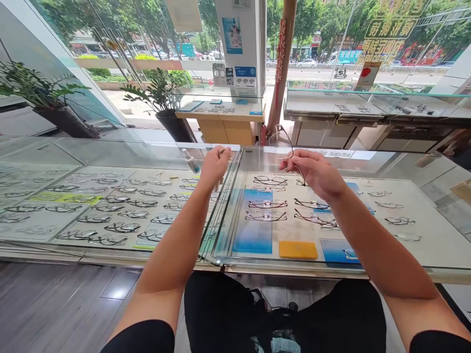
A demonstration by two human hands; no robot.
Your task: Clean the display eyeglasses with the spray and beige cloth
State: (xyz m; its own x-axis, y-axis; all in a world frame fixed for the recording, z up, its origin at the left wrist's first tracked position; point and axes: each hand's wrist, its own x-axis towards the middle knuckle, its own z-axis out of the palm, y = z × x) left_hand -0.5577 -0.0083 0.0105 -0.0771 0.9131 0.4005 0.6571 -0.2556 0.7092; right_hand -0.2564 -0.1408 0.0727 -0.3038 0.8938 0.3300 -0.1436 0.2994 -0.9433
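Observation:
My right hand (312, 169) is raised over the glass counter (423, 255) and pinches a thin-framed pair of glasses (285, 142); one dark temple arm hangs down past its fingers. My left hand (214, 164) is closed in a pinch on something small and pale that I cannot make out, a little left of the glasses. A small spray bottle (191, 161) with a blue band stands on the counter just left of my left hand.
Under the glass lie several rows of spectacle frames (121, 206) at left and more frames (267, 203) on blue mats at right, with an orange cloth (298, 249) near the front. Potted plants (165, 105) and further display counters (331, 110) stand behind.

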